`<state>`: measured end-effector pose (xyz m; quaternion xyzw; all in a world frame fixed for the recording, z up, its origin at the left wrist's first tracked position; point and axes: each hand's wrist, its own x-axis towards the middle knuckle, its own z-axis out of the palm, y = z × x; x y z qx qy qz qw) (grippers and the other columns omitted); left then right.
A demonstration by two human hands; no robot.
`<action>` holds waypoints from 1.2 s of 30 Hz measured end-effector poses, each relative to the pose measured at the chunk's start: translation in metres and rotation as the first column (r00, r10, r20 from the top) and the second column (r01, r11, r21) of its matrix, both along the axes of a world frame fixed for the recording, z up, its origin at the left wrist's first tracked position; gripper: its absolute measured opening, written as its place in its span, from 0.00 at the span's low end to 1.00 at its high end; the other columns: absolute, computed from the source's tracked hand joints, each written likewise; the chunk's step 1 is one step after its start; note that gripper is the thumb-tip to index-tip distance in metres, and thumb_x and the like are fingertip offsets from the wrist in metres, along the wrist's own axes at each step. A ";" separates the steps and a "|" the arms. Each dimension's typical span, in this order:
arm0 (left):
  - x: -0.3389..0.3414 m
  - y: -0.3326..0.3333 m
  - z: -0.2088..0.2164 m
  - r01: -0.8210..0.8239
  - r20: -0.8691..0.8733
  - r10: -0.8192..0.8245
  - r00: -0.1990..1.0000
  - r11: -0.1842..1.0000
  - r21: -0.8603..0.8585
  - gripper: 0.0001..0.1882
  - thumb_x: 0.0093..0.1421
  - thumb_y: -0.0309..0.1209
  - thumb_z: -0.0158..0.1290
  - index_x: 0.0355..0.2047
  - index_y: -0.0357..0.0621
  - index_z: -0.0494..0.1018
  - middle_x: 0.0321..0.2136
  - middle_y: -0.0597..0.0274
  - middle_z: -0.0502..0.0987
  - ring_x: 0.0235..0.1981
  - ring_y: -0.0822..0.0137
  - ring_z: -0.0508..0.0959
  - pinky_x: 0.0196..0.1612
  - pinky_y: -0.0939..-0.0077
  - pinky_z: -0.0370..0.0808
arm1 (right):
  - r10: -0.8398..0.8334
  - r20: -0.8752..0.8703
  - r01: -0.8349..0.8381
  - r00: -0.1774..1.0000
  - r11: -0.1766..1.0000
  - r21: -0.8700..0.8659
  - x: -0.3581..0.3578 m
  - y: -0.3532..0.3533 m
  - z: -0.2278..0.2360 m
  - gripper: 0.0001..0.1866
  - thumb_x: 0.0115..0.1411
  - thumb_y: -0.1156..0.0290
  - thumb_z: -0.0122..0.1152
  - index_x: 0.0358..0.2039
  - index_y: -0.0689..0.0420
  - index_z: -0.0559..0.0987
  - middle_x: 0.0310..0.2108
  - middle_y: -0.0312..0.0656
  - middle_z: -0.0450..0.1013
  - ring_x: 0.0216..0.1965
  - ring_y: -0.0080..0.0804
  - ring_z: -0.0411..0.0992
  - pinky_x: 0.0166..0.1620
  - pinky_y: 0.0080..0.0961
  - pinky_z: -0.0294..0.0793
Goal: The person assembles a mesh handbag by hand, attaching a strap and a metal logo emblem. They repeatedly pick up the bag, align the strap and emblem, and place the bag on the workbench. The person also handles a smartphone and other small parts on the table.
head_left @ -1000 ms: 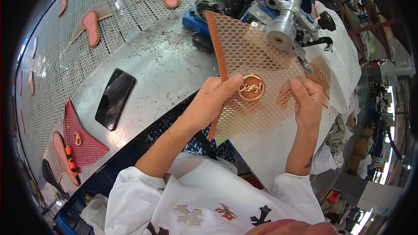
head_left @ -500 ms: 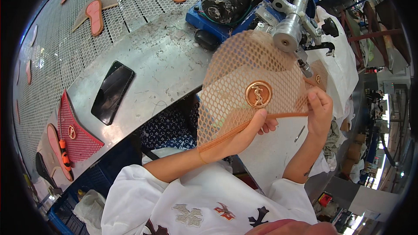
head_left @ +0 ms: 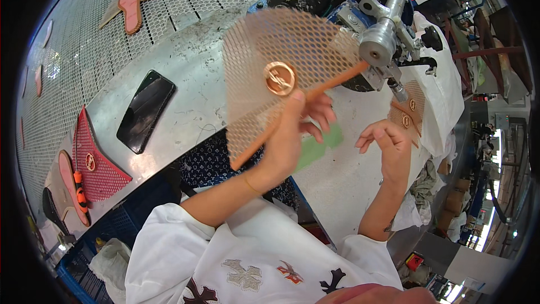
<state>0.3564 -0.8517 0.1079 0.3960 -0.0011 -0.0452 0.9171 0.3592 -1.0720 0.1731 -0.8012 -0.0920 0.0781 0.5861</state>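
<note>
Left hand (head_left: 284,142) clamped on tan mesh panel (head_left: 247,50) by brown border (head_left: 337,80) (likely sparing round gold emblem (head_left: 279,78) beside thumb (head_left: 294,104)); right hand (head_left: 389,145) empty, fingers apart.

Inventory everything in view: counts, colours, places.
Held mesh piece: one, brown, centre
Machine: one, blue, black and silver, upper right
Other mesh pieces: apparently two, brown, right
Curved mesh piece: one, red, left
Phone: one, black, left
Insoles: at least five, pink, left and upper left
Screwdriver-like tool: one, orange and black, lower left
Sheet: one, light green, centre
Worktop: one, silver, left of centre
Cloth: at least one, white, right
Crate: at least one, blue, lower left
Left hand: one, centre, gripping the held mesh piece
Right hand: one, centre-right, empty
</note>
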 end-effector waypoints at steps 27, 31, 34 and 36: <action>0.022 0.584 -0.117 0.105 0.272 0.392 0.879 -0.715 0.691 0.38 0.60 0.32 0.47 0.72 0.52 0.53 0.71 0.41 0.55 0.71 0.42 0.55 0.71 0.46 0.54 | 0.760 0.092 -0.631 0.643 0.594 -0.498 0.047 0.178 -0.022 0.14 0.57 0.74 0.68 0.44 0.61 0.81 0.43 0.46 0.79 0.44 0.41 0.77 0.46 0.33 0.76; 0.044 0.581 -0.128 0.080 0.231 0.403 0.885 -0.622 0.779 0.34 0.65 0.41 0.47 0.72 0.62 0.54 0.71 0.47 0.55 0.73 0.47 0.53 0.71 0.40 0.50 | 0.783 0.134 -0.611 0.607 0.568 -0.552 0.047 0.205 -0.040 0.26 0.56 0.70 0.70 0.56 0.58 0.76 0.59 0.50 0.70 0.60 0.48 0.68 0.60 0.41 0.69; 0.060 0.586 -0.130 0.141 0.223 0.475 0.851 -0.616 0.775 0.32 0.66 0.46 0.47 0.71 0.66 0.56 0.71 0.48 0.56 0.72 0.47 0.54 0.70 0.36 0.50 | 0.762 0.183 -0.547 0.621 0.589 -0.594 0.042 0.222 -0.062 0.35 0.56 0.66 0.70 0.63 0.57 0.69 0.66 0.52 0.62 0.67 0.54 0.59 0.67 0.45 0.60; 0.066 0.599 -0.131 0.078 0.357 0.430 0.830 -0.722 0.688 0.32 0.67 0.48 0.47 0.70 0.66 0.58 0.71 0.48 0.57 0.71 0.47 0.55 0.69 0.35 0.51 | 0.755 0.215 -0.521 0.619 0.600 -0.606 0.042 0.234 -0.080 0.37 0.57 0.62 0.69 0.66 0.56 0.67 0.68 0.52 0.59 0.69 0.54 0.56 0.70 0.47 0.54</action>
